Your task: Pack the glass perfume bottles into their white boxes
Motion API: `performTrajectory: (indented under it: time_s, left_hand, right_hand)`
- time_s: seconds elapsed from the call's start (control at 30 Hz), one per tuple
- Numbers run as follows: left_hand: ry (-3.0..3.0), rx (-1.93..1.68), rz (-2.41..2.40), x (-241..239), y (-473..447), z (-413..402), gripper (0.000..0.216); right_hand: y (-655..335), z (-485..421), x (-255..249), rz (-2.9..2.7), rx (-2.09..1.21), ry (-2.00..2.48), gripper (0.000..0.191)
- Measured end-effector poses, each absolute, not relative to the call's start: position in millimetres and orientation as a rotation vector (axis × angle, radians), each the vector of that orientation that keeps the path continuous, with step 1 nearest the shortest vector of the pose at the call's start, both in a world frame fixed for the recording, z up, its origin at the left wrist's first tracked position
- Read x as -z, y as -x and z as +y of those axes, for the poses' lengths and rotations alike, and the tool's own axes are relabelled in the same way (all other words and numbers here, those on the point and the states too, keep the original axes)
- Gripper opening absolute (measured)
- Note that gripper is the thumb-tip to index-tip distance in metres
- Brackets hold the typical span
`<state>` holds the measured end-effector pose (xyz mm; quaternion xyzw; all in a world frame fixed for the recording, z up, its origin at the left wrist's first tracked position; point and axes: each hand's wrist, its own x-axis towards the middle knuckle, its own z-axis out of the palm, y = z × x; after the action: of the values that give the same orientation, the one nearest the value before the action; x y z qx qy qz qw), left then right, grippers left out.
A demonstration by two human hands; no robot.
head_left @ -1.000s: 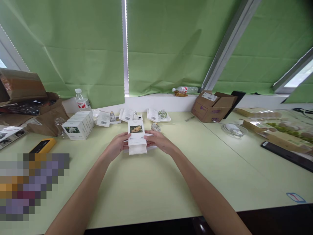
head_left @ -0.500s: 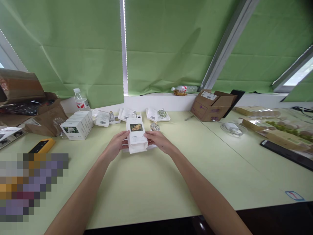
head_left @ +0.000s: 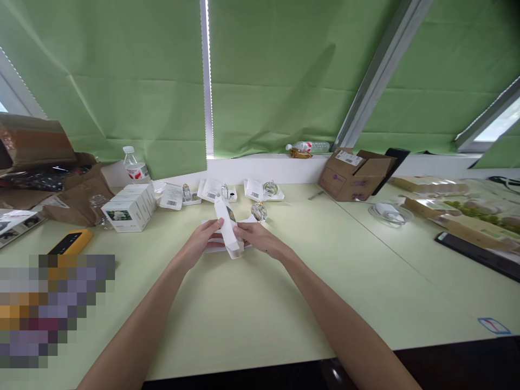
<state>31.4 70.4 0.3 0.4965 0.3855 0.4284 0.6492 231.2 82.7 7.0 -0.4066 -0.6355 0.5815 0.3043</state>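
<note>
A white cardboard box (head_left: 228,227), partly flattened and tilted, is held between my two hands above the table. My left hand (head_left: 202,238) grips its left side, thumb on the front. On the opposite edge my right hand (head_left: 257,236) closes around the box. Beneath it a white sheet or tray (head_left: 213,247) shows in part; the hands hide most of it. Just beyond my right hand stands a round clear glass bottle (head_left: 259,211) with a gold top. Farther back, a round glass bottle (head_left: 270,188) and a smaller glass bottle (head_left: 186,192) lie among opened white packages.
White flower-printed boxes (head_left: 129,210) stand in a row at left, near a plastic bottle (head_left: 135,165). A yellow device (head_left: 73,242) lies nearer. At right are a cardboard carton (head_left: 345,176), a coiled cable with white charger (head_left: 390,212), and a dark flat slab (head_left: 475,254).
The box has turned between my hands: its printed flower face now points right and its narrow white side shows. It looks narrower, and my right hand has shifted slightly left.
</note>
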Motion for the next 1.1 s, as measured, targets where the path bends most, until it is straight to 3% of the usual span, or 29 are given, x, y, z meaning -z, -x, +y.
performTrajectory:
  time_s: [0.37, 0.6, 0.9, 1.1]
  left_hand:
    - [-1.174, -0.979, 0.916, -4, -37, 64, 0.054]
    - [-1.31, -1.066, 1.129, 0, -41, 65, 0.062]
    - [-1.296, -1.188, 1.258, 10, -36, 76, 0.058]
    - [-1.209, -1.183, 1.245, 10, -33, 75, 0.055]
  right_hand:
    - [-227, 76, -12, -1.688, -1.475, 0.971, 0.045]
    - [-226, 72, -15, -1.747, -1.503, 0.965, 0.059]
    - [-236, 84, -11, -1.649, -1.679, 0.908, 0.038]
    - [-235, 88, -7, -1.544, -1.595, 0.964, 0.033]
